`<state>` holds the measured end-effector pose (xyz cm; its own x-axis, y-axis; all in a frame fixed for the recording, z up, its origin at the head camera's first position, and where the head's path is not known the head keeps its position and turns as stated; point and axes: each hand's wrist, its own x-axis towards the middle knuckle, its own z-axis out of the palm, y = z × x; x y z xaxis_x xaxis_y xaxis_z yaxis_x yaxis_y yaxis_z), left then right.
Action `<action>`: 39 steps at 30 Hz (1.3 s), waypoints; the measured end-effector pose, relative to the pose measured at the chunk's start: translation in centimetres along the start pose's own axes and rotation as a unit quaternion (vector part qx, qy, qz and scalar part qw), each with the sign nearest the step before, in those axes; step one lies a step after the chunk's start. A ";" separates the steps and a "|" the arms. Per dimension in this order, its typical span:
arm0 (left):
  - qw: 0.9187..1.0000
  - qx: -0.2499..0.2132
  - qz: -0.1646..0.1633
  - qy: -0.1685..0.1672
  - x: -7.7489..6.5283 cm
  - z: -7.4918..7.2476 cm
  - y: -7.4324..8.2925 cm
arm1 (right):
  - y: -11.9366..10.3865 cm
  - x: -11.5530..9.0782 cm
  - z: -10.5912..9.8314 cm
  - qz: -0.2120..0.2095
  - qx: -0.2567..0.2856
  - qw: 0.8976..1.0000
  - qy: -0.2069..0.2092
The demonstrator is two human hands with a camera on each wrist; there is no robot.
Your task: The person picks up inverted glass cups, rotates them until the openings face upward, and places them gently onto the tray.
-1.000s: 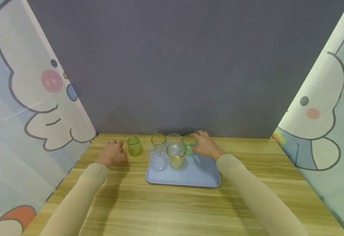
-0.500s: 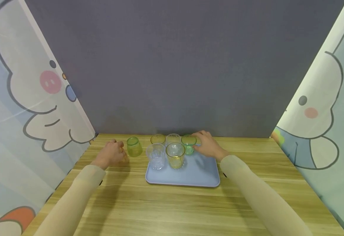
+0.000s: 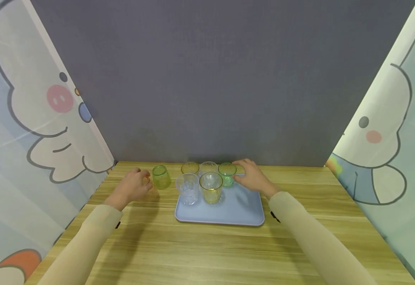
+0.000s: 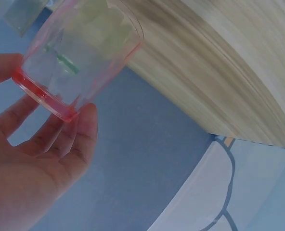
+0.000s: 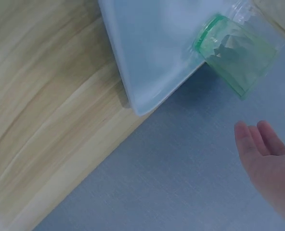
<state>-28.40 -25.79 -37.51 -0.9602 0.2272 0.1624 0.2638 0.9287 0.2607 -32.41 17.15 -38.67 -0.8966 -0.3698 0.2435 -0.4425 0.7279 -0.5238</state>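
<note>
In the left wrist view, my left hand (image 4: 41, 159) pinches the red base of a clear pinkish glass (image 4: 80, 62) between thumb and fingers. That glass is upside down, base toward my palm. In the head view the left hand (image 3: 133, 185) covers most of it, beside an upside-down green glass (image 3: 162, 179). My right hand (image 3: 252, 176) hovers at the right of an upright green glass (image 3: 227, 176) on the blue tray (image 3: 225, 215). The right wrist view shows its fingers (image 5: 270, 137) loosely extended, apart from the green glass (image 5: 239, 60), with nothing held.
More upright glasses share the tray: a clear one (image 3: 188, 192) and a yellow one (image 3: 211, 192) in front, an amber-rimmed one (image 3: 190, 168) and another clear one (image 3: 208, 168) behind. The wooden table (image 3: 200, 253) ends at a grey panel (image 3: 211, 87).
My right hand has drawn slightly right, off the green glass's rim. The left hand stays in nearly the same place, its fingers a little more spread.
</note>
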 end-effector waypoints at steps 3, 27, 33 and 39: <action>1.000 -0.007 0.005 0.010 -0.1 -0.2 0.3 | -0.1 -0.3 0.0 0.000 0.010 1.000 0.007; 0.990 -0.105 0.010 0.092 -0.7 -2.2 2.8 | -0.5 -1.8 0.4 -0.001 0.049 0.998 0.034; 0.988 -0.108 0.013 0.109 -0.7 -2.0 3.1 | -0.7 -2.1 0.7 -0.008 0.071 0.997 0.041; 0.983 -0.120 0.021 0.136 -0.7 -1.8 3.5 | -1.0 -2.5 1.0 -0.009 0.091 0.995 0.040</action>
<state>-26.61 -23.20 -34.97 -0.8963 0.1469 0.4185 0.3485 0.8169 0.4597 -29.69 16.78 -39.59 -0.8902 -0.3300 0.3141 -0.4547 0.6016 -0.6568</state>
